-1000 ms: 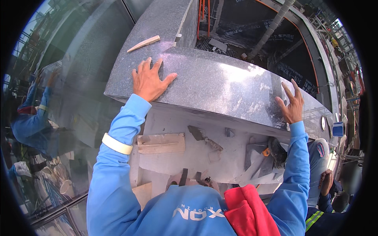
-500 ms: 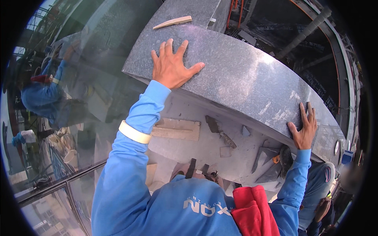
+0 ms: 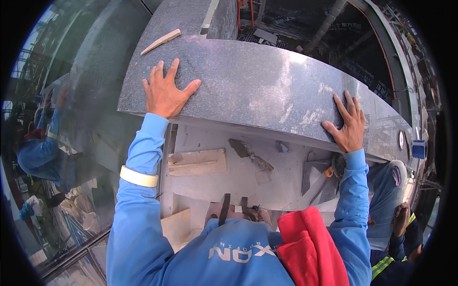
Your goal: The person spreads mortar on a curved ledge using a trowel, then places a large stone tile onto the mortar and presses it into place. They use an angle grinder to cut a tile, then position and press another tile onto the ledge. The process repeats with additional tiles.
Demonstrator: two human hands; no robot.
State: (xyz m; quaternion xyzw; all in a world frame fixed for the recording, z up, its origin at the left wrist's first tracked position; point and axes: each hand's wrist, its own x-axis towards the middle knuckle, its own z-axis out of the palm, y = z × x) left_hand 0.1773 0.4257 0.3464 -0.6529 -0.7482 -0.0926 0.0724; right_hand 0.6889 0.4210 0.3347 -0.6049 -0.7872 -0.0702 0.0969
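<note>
A long grey stone slab (image 3: 238, 81) with a polished, speckled top stretches across in front of me. My left hand (image 3: 166, 93) lies on its left part, fingers spread and palm down. Toward the slab's right end, my right hand (image 3: 349, 125) rests in the same way, fingers apart near whitish scuff marks. Neither hand holds anything. Beyond my left fingertips, a thin wooden wedge (image 3: 161, 41) lies on the stone. A roll of cream tape (image 3: 138, 177) sits round my left forearm like a bracelet.
Reflective glass (image 3: 81, 105) stands along the left. Under the slab's near edge are a board (image 3: 197, 162), stone offcuts (image 3: 312, 175) and an orange-marked tool (image 3: 328, 172). Beyond the slab opens a dark recess with a pipe (image 3: 329, 24). Another person (image 3: 389, 209) is close at the right.
My view has shifted, so the slab and wedge appear farther left. Both hands stay spread on the stone. More of the other person shows at the right.
</note>
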